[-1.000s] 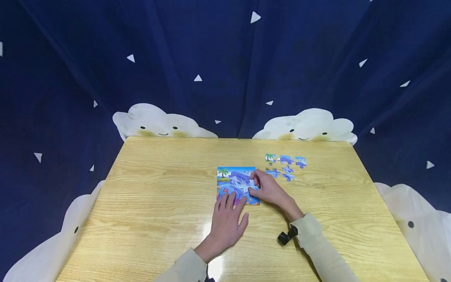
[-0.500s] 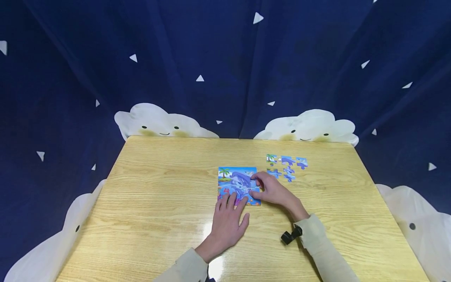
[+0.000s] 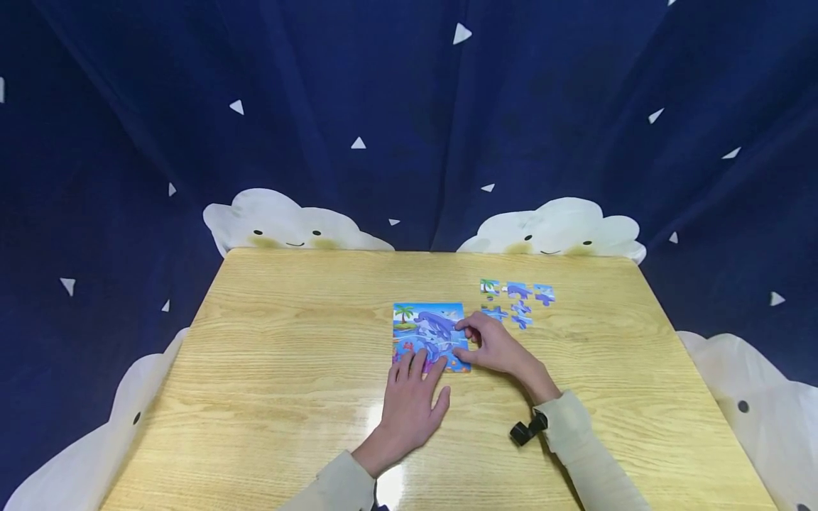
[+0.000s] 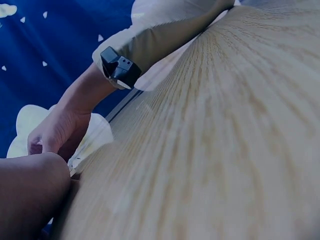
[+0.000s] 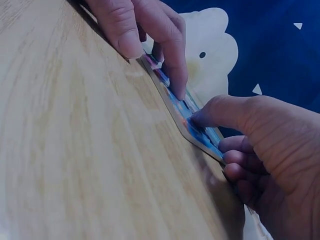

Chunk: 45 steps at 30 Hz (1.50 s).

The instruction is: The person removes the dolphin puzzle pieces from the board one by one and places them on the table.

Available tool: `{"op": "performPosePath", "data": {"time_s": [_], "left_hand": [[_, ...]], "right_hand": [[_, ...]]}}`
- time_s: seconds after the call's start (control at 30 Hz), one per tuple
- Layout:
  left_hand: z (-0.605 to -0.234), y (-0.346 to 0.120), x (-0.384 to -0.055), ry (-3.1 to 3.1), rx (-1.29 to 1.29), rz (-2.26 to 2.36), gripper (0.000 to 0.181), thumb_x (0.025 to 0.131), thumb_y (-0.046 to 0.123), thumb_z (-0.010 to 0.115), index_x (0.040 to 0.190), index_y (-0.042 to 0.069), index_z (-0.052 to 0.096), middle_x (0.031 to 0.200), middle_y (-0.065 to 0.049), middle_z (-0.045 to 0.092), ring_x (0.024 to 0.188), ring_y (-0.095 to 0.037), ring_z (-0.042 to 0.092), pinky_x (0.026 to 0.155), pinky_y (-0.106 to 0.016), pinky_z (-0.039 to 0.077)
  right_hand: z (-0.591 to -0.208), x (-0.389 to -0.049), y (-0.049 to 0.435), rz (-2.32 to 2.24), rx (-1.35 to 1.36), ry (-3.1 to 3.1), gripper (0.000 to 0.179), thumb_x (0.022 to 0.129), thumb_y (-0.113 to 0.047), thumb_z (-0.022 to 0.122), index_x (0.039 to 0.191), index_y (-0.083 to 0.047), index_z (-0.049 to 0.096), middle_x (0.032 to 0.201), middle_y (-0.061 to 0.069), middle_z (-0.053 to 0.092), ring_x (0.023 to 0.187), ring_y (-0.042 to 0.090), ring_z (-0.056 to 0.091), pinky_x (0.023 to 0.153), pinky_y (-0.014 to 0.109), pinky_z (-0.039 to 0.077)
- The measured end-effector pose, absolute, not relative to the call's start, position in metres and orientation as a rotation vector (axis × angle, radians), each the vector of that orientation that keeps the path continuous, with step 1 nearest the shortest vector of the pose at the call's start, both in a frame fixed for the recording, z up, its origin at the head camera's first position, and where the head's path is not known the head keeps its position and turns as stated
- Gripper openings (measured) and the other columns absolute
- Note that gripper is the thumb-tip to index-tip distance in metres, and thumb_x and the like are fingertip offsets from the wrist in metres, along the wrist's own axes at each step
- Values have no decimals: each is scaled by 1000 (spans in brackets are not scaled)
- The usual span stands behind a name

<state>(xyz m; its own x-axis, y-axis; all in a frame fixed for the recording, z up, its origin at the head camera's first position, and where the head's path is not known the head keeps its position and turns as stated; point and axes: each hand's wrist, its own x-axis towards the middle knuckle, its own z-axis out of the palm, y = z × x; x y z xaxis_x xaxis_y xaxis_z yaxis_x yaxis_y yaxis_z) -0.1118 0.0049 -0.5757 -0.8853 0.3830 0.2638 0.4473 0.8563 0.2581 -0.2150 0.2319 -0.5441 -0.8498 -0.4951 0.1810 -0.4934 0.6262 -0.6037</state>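
A square dolphin jigsaw puzzle point(image 3: 436, 316) lies flat mid-table, with a palm tree at its upper left. My left hand point(image 3: 412, 408) rests on its lower edge, fingers spread and nearly straight. At the right side, my right hand point(image 3: 495, 345) has thumb and index finger set apart around a puzzle piece point(image 3: 452, 340) lying within the picture. In the right wrist view, the right thumb point(image 5: 215, 112) presses on the puzzle face near a corner, while the other fingers curl at the board's edge. The left wrist view hides the puzzle behind the left hand.
Loose puzzle pieces lie beyond the right hand: a palm-tree piece point(image 3: 489, 286), a dolphin piece point(image 3: 518, 289), a corner-like blue piece point(image 3: 544, 294) and several others. Behind the wooden table point(image 3: 287, 319) hangs a dark blue curtain point(image 3: 307, 106) with white clouds.
A second ago, the piece between my right fingers showed pale glare and stood out from the picture; now it blends in flat. The right wrist shifted slightly right. My left hand stayed put.
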Motion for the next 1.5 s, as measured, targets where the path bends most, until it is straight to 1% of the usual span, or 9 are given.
{"op": "performPosePath", "data": {"time_s": [0.27,0.43,0.5,0.63,0.7,0.97,1.1,1.23,1.5], "left_hand": [[-576,6,-111,-2826,-638,-466,53,104,47,49,152,27,54,153,-14,47,144,-40,38,116,-56,30],[-576,7,-112,-2821,-638,-460,53,103,47,49,152,27,54,153,-14,46,143,-40,38,116,-57,29],[-577,7,-112,-2811,-636,-461,53,103,47,49,152,27,54,152,-14,46,143,-40,38,116,-56,30],[-576,7,-112,-2813,-634,-463,53,103,47,49,153,28,53,153,-14,46,143,-40,38,116,-56,29],[-577,7,-112,-2822,-635,-462,53,104,47,49,153,28,52,153,-14,46,143,-39,38,116,-56,29],[-577,8,-112,-2809,-637,-458,53,104,47,49,153,28,53,153,-14,46,143,-39,39,115,-55,30],[-578,7,-113,-2778,-643,-453,53,103,46,49,152,27,54,151,-14,47,142,-39,40,114,-56,31],[-578,6,-114,-2763,-640,-449,52,102,46,50,151,27,54,150,-13,48,141,-39,40,115,-55,30],[-577,4,-113,-2777,-641,-464,53,102,45,51,151,26,55,149,-14,48,140,-39,41,118,-58,28]], "right_hand": [[-549,-215,232,-1094,-900,2853,36,81,-23,89,108,-6,73,85,4,58,73,10,48,65,25,43],[-550,-215,232,-1111,-917,2862,35,81,-23,88,106,-6,73,84,5,58,72,11,48,64,25,43],[-550,-215,232,-1111,-915,2865,38,80,-26,89,109,-5,73,85,5,58,73,11,48,65,26,43],[-551,-215,232,-1107,-877,2857,50,82,-33,89,118,-5,70,88,3,58,75,11,49,67,26,43],[-552,-215,232,-1106,-856,2853,52,82,-34,89,120,-5,68,90,1,57,75,11,49,67,26,44],[-554,-214,233,-1129,-839,2863,37,83,-32,89,107,-10,70,88,3,57,74,11,48,66,26,43],[-555,-214,231,-1149,-831,2876,36,82,-30,89,105,-10,71,86,2,58,74,12,50,66,26,43],[-557,-214,228,-1175,-829,2896,36,80,-29,89,104,-9,72,85,1,58,73,12,51,65,25,44],[-565,-214,229,-1187,-937,2954,31,78,-25,87,101,-10,73,81,-3,58,70,8,50,61,23,45]]}}
